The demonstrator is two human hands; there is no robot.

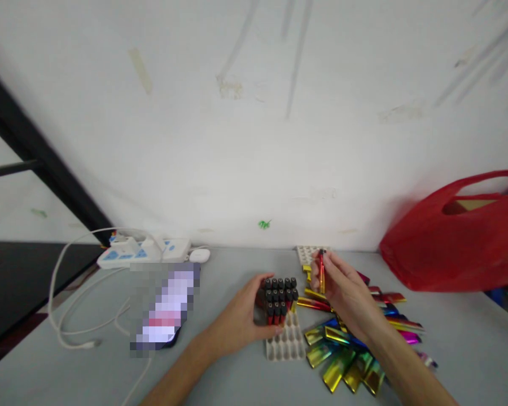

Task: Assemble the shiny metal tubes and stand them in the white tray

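My left hand [241, 318] is curled around the left side of a white compartment tray [285, 344], beside a block of several upright red lighters with black tops [279, 299]. My right hand [342, 290] pinches one red-and-gold lighter [321, 270], held upright just right of the block. Under and around my right forearm lies a heap of shiny metallic lighters [347, 349] in gold, blue, pink and red.
A second white tray [307, 254] lies by the wall. A red plastic bag [457, 242] fills the right. At the left are a white power strip [144, 252] with plugs, loose white cables [80, 316], and a blurred phone [165, 310].
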